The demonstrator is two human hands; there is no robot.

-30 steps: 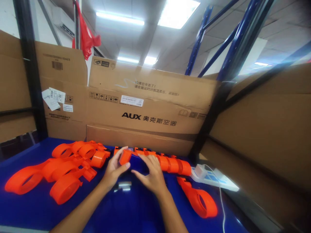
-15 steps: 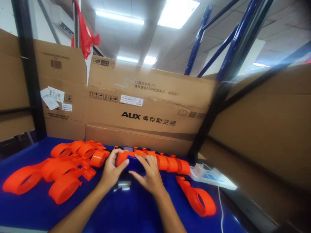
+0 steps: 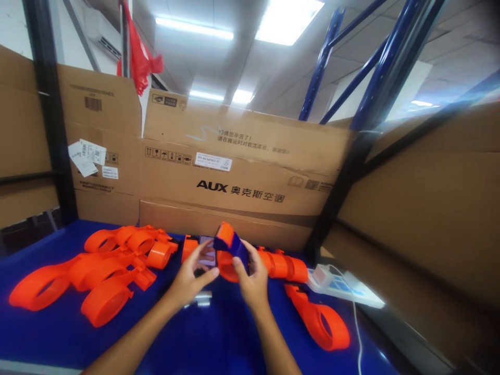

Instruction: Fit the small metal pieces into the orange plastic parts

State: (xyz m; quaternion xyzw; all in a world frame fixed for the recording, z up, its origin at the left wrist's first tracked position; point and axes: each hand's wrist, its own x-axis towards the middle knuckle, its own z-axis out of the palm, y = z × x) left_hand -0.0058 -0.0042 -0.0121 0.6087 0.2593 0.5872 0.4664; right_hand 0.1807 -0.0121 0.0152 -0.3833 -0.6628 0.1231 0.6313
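My right hand grips an orange tape dispenser with a dark blue part, thumb in front and fingers behind. The dispenser is tilted, its orange end pointing up and to the left. Just left of it, my left hand is open, with thumb and curved fingers apart and nothing plainly between them. Behind the hands runs a row of orange dispensers, partly hidden. A flat grey-screened object stands behind my left fingers. Below the hands, a small shiny metal piece lies on the blue table.
Several orange dispensers lie heaped on the left. A single one lies at right, near a white power strip with a cable. Cardboard panels wall the back, and a dark rack post stands right.
The dispenser has been turned from lying level between both hands to tilted upward in my right hand. My left hand has come off it and its fingers have spread.
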